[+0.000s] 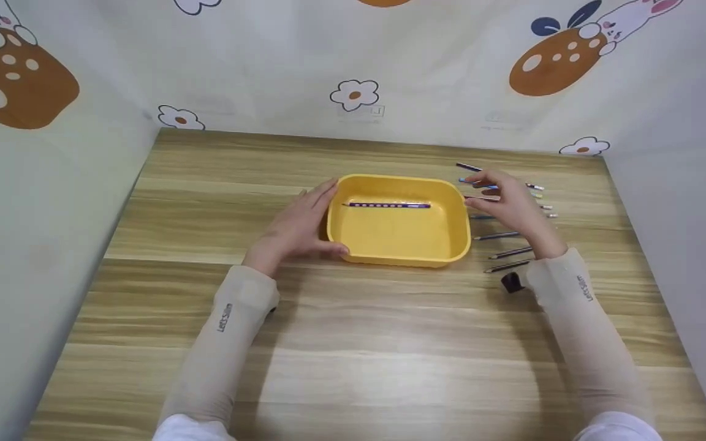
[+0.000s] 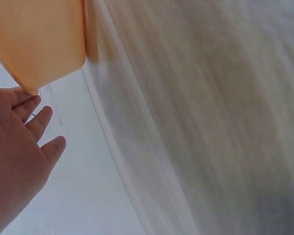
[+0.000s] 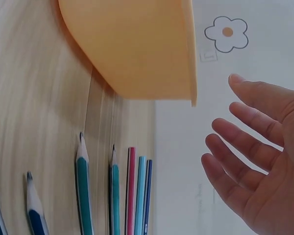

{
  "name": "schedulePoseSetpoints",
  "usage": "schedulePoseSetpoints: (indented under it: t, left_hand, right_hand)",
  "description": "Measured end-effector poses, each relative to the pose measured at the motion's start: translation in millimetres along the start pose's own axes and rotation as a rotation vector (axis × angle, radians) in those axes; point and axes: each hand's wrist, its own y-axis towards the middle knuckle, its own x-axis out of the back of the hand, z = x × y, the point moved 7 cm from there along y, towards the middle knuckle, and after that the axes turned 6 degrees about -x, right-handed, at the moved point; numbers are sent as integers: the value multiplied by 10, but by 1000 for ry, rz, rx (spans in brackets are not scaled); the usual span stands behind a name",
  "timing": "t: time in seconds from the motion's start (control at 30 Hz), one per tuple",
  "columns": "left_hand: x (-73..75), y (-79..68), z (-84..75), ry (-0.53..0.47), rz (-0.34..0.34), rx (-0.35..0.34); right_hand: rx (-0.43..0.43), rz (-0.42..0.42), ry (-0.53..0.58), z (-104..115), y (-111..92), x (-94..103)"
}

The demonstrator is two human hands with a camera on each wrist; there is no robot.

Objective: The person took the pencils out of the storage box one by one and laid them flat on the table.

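A yellow plastic tub (image 1: 399, 260) sits on the table with one dark blue, white-spotted pencil (image 1: 387, 205) lying inside. My left hand (image 1: 298, 226) rests against the tub's left end, thumb at the near corner and fingers along the far side. In the left wrist view, fingertips of the left hand (image 2: 24, 142) touch the tub's rim (image 2: 35, 91). To the tub's right, my right hand (image 1: 509, 202) hovers over a row of several pencils (image 1: 497, 235). The right wrist view shows that hand (image 3: 259, 152) with fingers spread and nothing held, apart from the red pencil (image 3: 131, 191) and light blue pencil (image 3: 140, 191).
The wooden table (image 1: 353, 343) is bounded by a patterned cloth backdrop (image 1: 267, 67) at the back and sides. A small black object (image 1: 512, 282) shows by the right cuff, near the closest pencils. Pencil points face the tub.
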Motion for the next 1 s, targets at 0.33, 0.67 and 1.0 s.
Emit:
schedulePoseSetpoints:
  t: [0.33,0.67,1.0]
  left_hand:
    - [1,-11,6,8,-9,-3]
    - [-5,-6,7,8,-9,-22]
    - [7,-4,-11,0,-3,-17]
  right_hand:
    - [57,40,31,168,-11,-186]
    - [82,105,37,292,3,-377]
    - [144,250,-15,369,40,-578]
